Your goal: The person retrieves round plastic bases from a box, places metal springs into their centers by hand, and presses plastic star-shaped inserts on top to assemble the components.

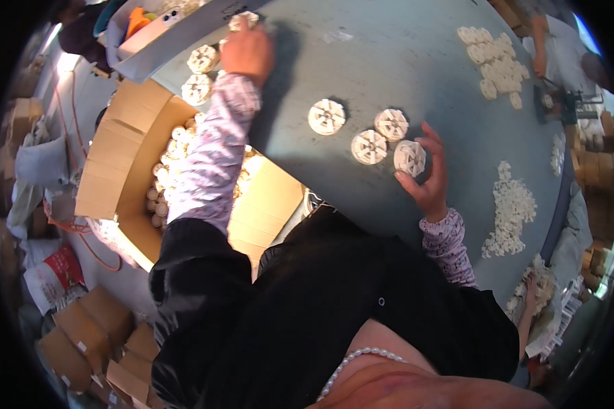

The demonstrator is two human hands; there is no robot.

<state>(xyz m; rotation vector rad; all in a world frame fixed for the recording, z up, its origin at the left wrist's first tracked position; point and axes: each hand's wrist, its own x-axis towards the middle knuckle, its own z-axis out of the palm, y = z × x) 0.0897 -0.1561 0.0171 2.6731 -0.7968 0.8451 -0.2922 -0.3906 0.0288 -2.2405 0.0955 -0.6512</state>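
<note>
At the table's far left, my left hand (248,53) is closed with its fingertips on a round cream plastic part (243,20). Two similar parts (202,59) (197,89) lie beside that wrist. My right hand (430,178) has its thumb and fingers curved round another round part (410,159) with wedge-shaped slots, gripping its edge. Just left of it, two slotted round parts (391,125) (369,147) lie touching or nearly so. A further one (327,116) lies apart, more to the left.
An open cardboard box (123,136) holding many cream round pieces stands left of the grey table (307,61). Piles of small cream parts (501,65) (510,211) lie on the table's right. Another person (559,48) is at the far right near a metal device (559,102). A bin (133,41) borders the far left.
</note>
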